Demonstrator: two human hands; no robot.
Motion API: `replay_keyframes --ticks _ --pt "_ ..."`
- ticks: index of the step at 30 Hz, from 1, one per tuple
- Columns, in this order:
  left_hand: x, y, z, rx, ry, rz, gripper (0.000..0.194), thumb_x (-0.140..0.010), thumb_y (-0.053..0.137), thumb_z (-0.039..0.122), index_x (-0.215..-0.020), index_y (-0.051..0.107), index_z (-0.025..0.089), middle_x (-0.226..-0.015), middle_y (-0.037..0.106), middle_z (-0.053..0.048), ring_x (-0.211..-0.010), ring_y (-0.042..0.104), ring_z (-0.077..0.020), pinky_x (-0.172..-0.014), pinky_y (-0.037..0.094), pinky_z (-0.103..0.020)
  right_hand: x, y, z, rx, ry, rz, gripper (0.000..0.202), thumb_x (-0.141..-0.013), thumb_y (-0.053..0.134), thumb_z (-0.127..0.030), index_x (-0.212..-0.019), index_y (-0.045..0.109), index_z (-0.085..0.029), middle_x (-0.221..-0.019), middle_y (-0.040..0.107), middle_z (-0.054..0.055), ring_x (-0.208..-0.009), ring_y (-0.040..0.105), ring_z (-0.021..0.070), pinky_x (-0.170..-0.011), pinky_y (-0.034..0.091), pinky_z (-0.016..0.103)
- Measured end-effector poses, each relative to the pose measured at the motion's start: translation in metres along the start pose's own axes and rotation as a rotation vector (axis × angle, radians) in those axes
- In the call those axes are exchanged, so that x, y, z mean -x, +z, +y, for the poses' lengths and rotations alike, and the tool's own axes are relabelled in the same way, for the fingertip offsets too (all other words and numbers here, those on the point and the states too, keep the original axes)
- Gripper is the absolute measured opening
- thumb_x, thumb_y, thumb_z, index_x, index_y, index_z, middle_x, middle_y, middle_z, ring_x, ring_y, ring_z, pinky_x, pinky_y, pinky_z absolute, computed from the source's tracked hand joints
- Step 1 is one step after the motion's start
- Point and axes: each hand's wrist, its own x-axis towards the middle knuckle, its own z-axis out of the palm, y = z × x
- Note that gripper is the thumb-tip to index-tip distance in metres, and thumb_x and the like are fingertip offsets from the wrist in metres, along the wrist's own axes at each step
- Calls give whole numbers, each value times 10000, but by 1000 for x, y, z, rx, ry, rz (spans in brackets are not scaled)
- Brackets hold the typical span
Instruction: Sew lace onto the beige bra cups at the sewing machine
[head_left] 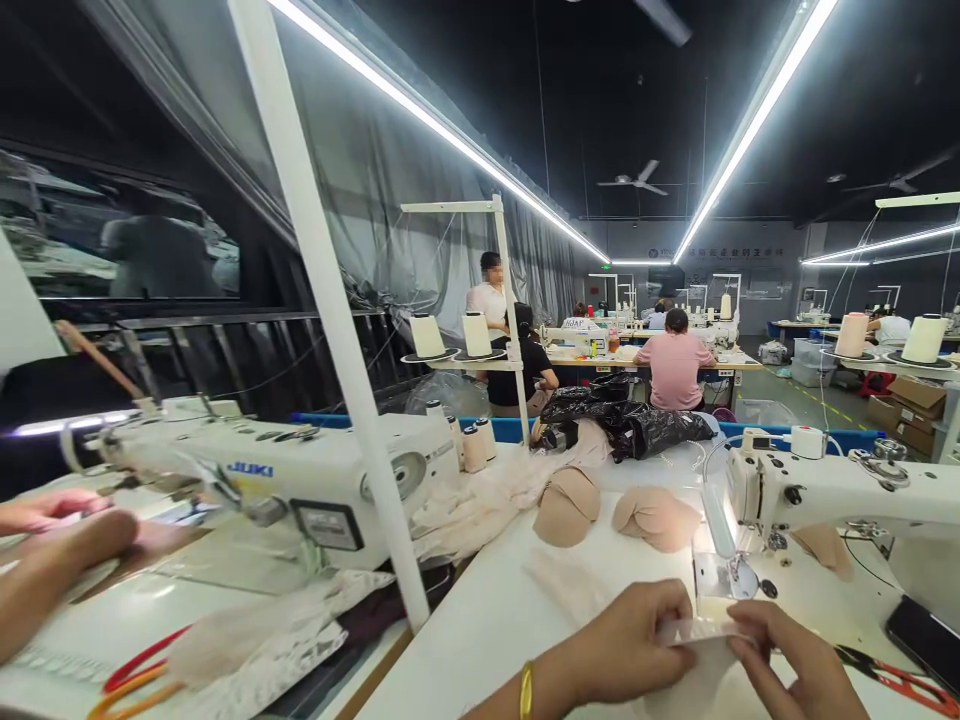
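Note:
A thin, pale piece of fabric (701,632) is stretched between my two hands at the bottom of the view. My left hand (637,640), with a gold bracelet (526,690) at the wrist, pinches its left end between thumb and fingers. The right end is pinched by my right hand (799,660). Both hands are just in front of the lit needle area of a white sewing machine (832,490). Beige moulded cups (568,507) and another beige stack (656,518) lie beyond them. The fabric's lower part hangs down, partly hidden by my hands.
Orange-handled scissors (904,685) and a dark phone (926,640) lie at the right. To the left, a co-worker's hands (67,540) are at a JUKI machine (300,480), near a white post (330,300). Black plastic bags (626,415) lie behind the cups. Other people sit farther back.

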Motion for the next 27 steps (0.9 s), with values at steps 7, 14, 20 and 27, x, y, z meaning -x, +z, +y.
replay_keyframes --ticks 7,14,20,27 --pt "-14 6 -39 -821 587 428 123 -862 539 93 -827 522 210 -739 619 -25 -671 512 -190 -688 399 -355 -23 25 18 326 -396 58 213 -1057 438 -252 -1085 647 -281 -908 712 54 -771 650 220 -725 533 344" --pt "-52 48 -88 -1099 580 -5 349 -870 778 414 -704 549 212 -601 573 15 -550 503 -174 -504 295 -356 -33 30 74 585 -806 -51 265 -1026 573 -327 -772 555 -253 -706 627 -20 -608 527 163 -561 340 294" --pt "-81 57 -65 -973 631 61 288 -910 707 301 -673 569 211 -618 561 -19 -544 445 -181 -483 272 -360 -46 15 96 525 -736 -194 187 -998 514 -182 -895 639 -276 -797 694 -2 -664 633 173 -558 411 270" --pt "-67 50 -45 -800 608 147 225 -902 667 208 -701 566 196 -821 647 -28 -733 578 -187 -638 388 -361 -42 -27 54 394 -542 -360 395 -969 441 -31 -1195 664 -266 -1073 723 77 -936 637 210 -785 534 316"
